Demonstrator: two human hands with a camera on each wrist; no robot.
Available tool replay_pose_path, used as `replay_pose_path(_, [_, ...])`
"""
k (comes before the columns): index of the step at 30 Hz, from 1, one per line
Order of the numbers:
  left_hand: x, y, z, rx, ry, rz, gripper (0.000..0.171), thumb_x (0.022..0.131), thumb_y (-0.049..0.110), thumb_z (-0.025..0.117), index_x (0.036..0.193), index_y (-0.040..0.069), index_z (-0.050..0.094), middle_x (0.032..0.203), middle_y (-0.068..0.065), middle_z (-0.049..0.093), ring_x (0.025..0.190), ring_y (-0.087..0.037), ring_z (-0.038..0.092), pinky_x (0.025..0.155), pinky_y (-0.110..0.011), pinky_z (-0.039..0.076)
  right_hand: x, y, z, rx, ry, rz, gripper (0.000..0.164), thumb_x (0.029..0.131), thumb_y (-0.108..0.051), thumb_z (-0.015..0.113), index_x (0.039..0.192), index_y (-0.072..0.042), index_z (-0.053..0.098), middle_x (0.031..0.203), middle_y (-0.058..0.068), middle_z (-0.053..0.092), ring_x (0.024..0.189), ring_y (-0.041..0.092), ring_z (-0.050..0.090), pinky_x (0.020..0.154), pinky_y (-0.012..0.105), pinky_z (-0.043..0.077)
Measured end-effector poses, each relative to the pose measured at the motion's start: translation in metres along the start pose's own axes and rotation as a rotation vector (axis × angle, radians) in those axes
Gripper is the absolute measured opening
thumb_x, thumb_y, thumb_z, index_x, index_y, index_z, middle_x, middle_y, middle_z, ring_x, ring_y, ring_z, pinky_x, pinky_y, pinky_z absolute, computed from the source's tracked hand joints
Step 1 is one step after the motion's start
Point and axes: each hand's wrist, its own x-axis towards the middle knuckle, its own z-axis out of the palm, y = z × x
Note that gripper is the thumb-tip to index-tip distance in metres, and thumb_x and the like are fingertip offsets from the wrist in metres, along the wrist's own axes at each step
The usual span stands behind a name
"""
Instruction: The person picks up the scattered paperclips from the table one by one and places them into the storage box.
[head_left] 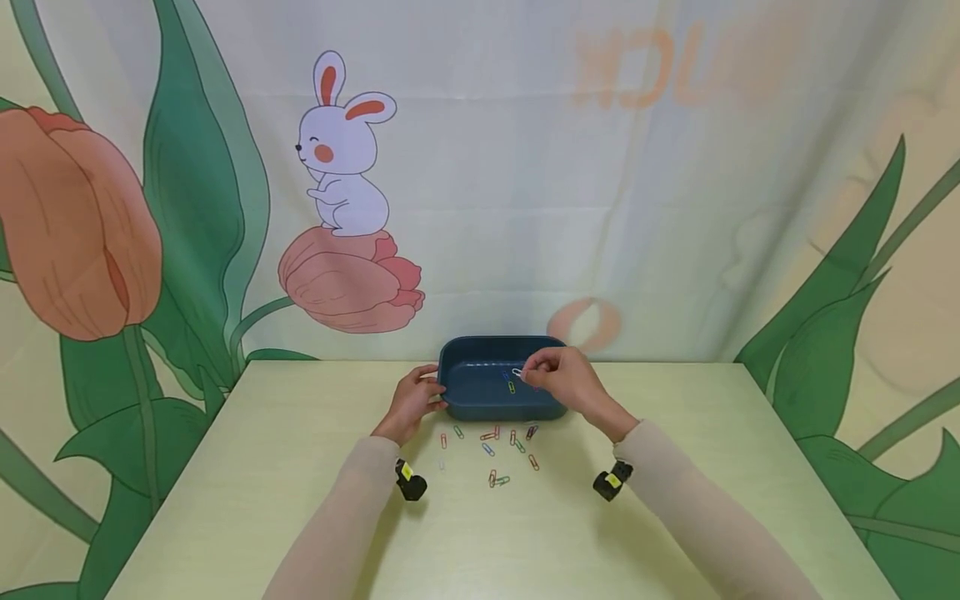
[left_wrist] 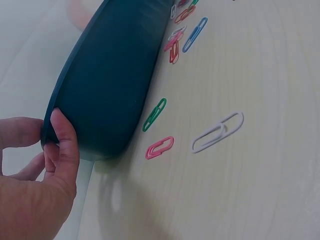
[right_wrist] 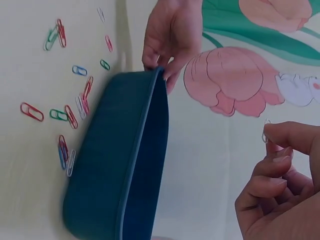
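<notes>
A dark blue rectangular bin (head_left: 506,412) stands at the table's far edge. My left hand (head_left: 411,403) grips its left end; in the left wrist view the thumb (left_wrist: 65,132) lies on the outer wall and the fingers curl over the rim. Above the bin's right part, my right hand (head_left: 566,381) pinches a white paper clip (right_wrist: 266,131) between thumb and forefinger. Inside the bin lie a yellow paper clip (head_left: 512,387) and a blue one (head_left: 505,377). In front of the bin, several coloured paper clips are scattered, among them a large white one (left_wrist: 218,132) and a green one (left_wrist: 154,115).
The pale wooden table (head_left: 300,467) extends on both sides of the bin. Behind it hangs a curtain (head_left: 480,208) printed with tulips and a rabbit. A small black camera is strapped to each wrist.
</notes>
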Motion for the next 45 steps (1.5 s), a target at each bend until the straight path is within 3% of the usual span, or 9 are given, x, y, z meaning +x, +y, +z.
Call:
replay_pose_path(6, [0.001,0.001,-0.001,0.002,0.0,0.006,0.051,0.096,0.002,0.051,0.145,0.007,0.042,0.125,-0.019,0.049,0.087,-0.019,0.058,0.096,-0.046,0.054,0.019,0.007,0.001,-0.008,0.021,0.025,0.009,0.092,-0.023,0.069,0.091,-0.015,0.073,0.071,0.002,0.068,0.064,0.022,0.057,0.062,0.032,0.043])
replay_pose_path(16, [0.0,0.003,-0.001,0.004,-0.002,0.016,0.051,0.095,0.002,0.052,0.145,0.007,0.042,0.126,-0.019,0.049,0.096,-0.025,0.059,0.087,-0.036,0.057,0.046,0.015,0.01,-0.026,0.06,0.07,0.009,0.091,-0.024,0.069,0.092,-0.016,0.072,0.093,0.011,0.071,0.078,0.025,0.058,0.071,0.033,0.046])
replay_pose_path(28, [0.0,0.002,-0.001,-0.014,-0.007,0.028,0.051,0.095,0.001,0.052,0.145,0.005,0.043,0.125,-0.021,0.05,0.089,-0.021,0.059,0.077,-0.029,0.057,0.078,0.026,0.02,-0.008,0.042,0.125,0.009,0.092,-0.025,0.068,0.092,-0.017,0.073,0.099,0.004,0.07,0.094,0.03,0.063,0.075,0.035,0.048])
replay_pose_path(42, [-0.002,-0.001,0.0,-0.022,0.004,0.014,0.053,0.094,0.0,0.053,0.145,0.005,0.042,0.13,-0.023,0.046,0.094,-0.024,0.058,0.075,-0.027,0.057,0.09,0.044,0.032,0.009,-0.012,0.195,0.013,0.095,-0.023,0.063,0.095,-0.014,0.073,0.116,0.006,0.066,0.112,0.031,0.06,0.09,0.045,0.051])
replay_pose_path(45, [-0.001,-0.001,-0.001,-0.027,0.004,0.018,0.053,0.093,0.0,0.053,0.145,0.004,0.042,0.13,-0.023,0.046,0.09,-0.021,0.058,0.074,-0.026,0.057,0.092,0.046,0.034,0.019,-0.023,0.197,0.016,0.094,-0.022,0.064,0.104,-0.013,0.072,0.121,0.009,0.064,0.113,0.032,0.059,0.091,0.047,0.05])
